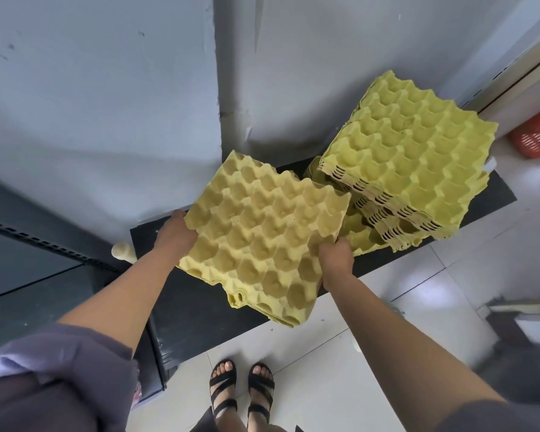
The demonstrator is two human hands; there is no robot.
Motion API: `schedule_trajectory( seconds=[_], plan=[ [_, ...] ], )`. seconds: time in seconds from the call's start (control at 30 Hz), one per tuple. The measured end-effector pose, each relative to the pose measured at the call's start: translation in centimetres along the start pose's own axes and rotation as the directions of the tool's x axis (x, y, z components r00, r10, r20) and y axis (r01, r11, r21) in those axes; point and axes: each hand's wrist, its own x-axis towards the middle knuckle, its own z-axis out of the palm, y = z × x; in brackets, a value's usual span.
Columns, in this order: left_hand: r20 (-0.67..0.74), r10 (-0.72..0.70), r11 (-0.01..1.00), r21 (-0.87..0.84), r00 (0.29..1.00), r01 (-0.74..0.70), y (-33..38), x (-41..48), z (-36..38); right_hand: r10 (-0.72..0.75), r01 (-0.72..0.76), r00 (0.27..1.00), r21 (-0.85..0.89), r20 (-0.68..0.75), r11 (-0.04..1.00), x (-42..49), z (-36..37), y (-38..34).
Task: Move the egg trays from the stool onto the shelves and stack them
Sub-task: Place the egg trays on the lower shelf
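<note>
**Both hands on a bundle of trays above the shelf**

Left hand point(175, 233) grips the left edge of a thin bundle of yellow egg trays point(262, 232), and the right hand point(335, 260) clamps its right edge, so the hands sit well apart with the bundle spanning between them. It is tilted over the black shelf point(194, 304), with its near corner hanging past the shelf's near edge. Whether its underside touches the shelf cannot be told. To the right and farther off stands the stack point(409, 163) already on the shelf, against the wall. The stool is out of view.

My judgement is that the main risk lies in that stack. Its upper trays are twisted against the lower ones and lean out over the shelf's near edge, so they do not nest. A bundle set down on top without being squared up would likely rock, or push the top layers off onto the floor tiles. The bundle's right corner is also just beside the stack's lower trays, so swinging it across could catch and drag them. Soft pulp edges may tear under a hard pinch.
</note>
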Motion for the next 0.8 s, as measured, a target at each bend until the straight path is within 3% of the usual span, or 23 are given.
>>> schedule_trajectory(
  seconds=[0.17, 0.47, 0.6, 0.8],
  plan=[
    [0.029, -0.007, 0.999, -0.036, 1.000, 0.008, 0.3, -0.3, -0.8, 0.145, -0.181, 0.976, 0.240, 0.161, 0.954, -0.9, -0.7, -0.9],
    [-0.025, -0.015, 0.992, -0.126, 1.000, 0.011, 2.3, -2.4, -3.9, 0.025, -0.146, 0.960, 0.423, 0.279, 0.894, -4.0, -3.4, -3.2],
    [0.029, -0.070, 0.965, -0.251, 0.997, 0.075, 3.0, -3.7, -5.9, 0.022, -0.153, 0.954, 0.423, 0.298, 0.893, -5.2, -4.7, -3.9],
    [0.176, -0.016, 0.956, -0.286, 0.984, 0.067, 3.4, -6.3, -7.7, -0.011, -0.102, 0.954, 0.362, 0.299, 0.927, -7.0, -7.7, -5.0]
  ],
)
